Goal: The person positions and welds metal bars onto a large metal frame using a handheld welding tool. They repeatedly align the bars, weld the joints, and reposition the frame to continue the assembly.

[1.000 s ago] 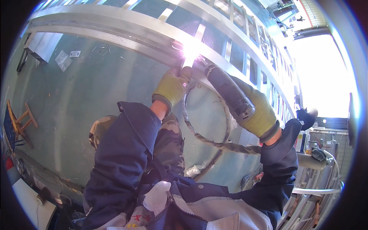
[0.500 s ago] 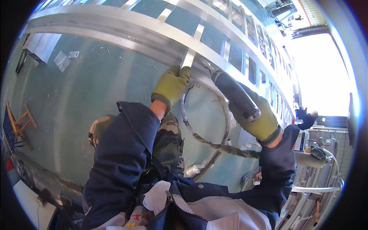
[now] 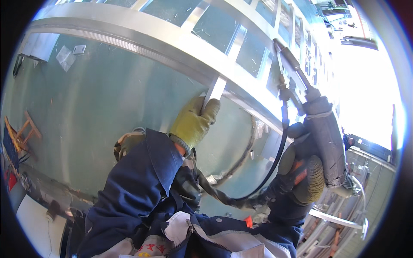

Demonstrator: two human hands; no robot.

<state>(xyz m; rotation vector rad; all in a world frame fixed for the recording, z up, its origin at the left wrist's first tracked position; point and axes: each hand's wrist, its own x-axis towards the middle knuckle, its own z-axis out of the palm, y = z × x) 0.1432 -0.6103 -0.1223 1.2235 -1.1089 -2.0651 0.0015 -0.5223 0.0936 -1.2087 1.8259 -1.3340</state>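
Observation:
My left hand (image 3: 193, 120), in a yellow-green work glove, pinches a short flat aluminium bar (image 3: 216, 89). The bar's far end meets the lower rail of a long aluminium frame (image 3: 163, 38). In my right hand (image 3: 301, 172), whose glove shows dark and soiled, is a welding torch (image 3: 325, 142) with a thick dark body and a narrow metal nozzle. The nozzle is raised over the frame's rungs, away from the bar. A thin black hose (image 3: 275, 165) with a brass-coloured fitting hangs beside the torch. A thicker sleeved cable (image 3: 219, 193) runs low by my knee.
A grey metal box section (image 3: 41, 45) and a clear plastic bag (image 3: 65, 58) lie at the far left. A small wooden stool (image 3: 28, 131) stands at the left. Metal lengths (image 3: 327, 230) fill a rack at the lower right. Bright light floods an opening at the right.
My right hand has lifted the torch from beside the bar's joint, up and to the right, turning it over. My left hand still grips the bar. The view has shifted slightly.

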